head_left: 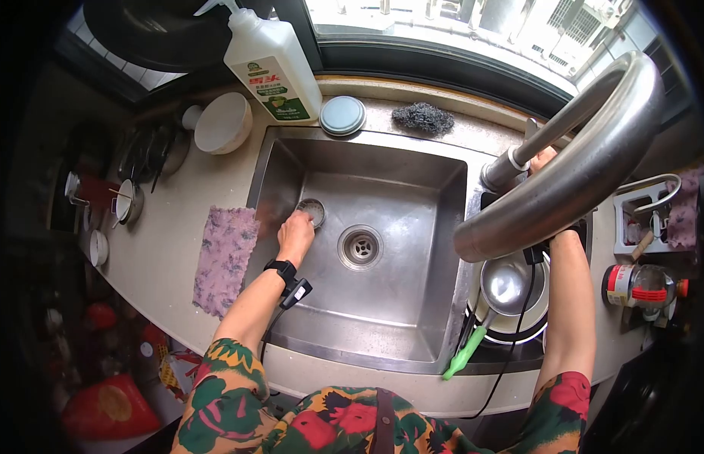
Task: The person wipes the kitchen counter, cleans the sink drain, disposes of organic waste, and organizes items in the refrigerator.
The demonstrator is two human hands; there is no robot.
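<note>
Two hands: both yours, at the sink [382,170].
Left hand [296,234]: fingers closed on the strainer [312,212], centre-left of frame.
Right hand [543,160]: behind the faucet [571,163], upper right; grip cannot be told.
Advice: lift the strainer level.

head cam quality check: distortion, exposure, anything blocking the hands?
Head view: strong fisheye bend with black vignetted corners; window overexposed; left counter side dark; faucet looms oversized close to the lens, hiding most of the right hand; left hand well lit in the sink, touching a small strainer.
</note>
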